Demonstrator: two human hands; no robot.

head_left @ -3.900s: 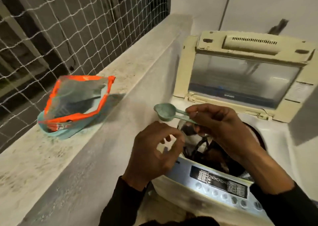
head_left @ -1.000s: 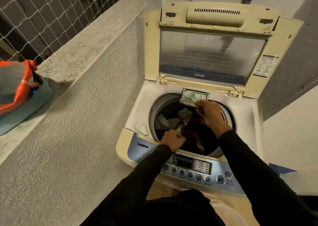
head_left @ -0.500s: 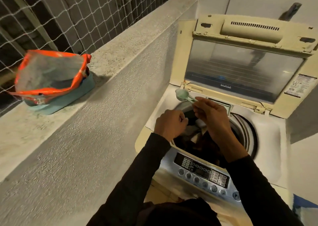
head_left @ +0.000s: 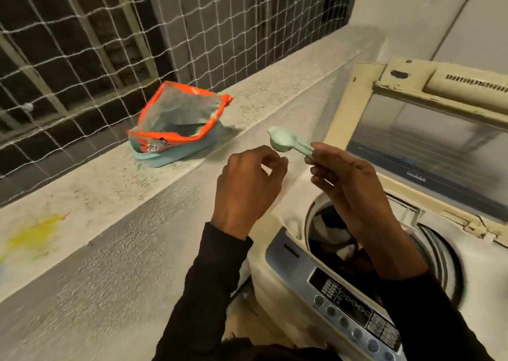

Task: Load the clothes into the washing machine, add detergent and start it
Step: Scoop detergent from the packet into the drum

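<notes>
Here the right hand [head_left: 354, 184] pinches the pale green scoop [head_left: 288, 142] by its handle, bowl pointing left toward the open detergent bag [head_left: 176, 124] on the ledge [head_left: 82, 195]. The left hand [head_left: 247, 190], loosely curled, holds nothing. Clothes [head_left: 338, 239] lie in the washing machine [head_left: 481, 250] drum, near right.

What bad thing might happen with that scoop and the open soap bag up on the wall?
The open detergent bag sits on a ledge beside netting; a careless dip might tip it and spill powder. The right hand pinches the scoop only at its handle end, so it may slip. The left hand holds nothing, so the bag is unsteadied.
</notes>
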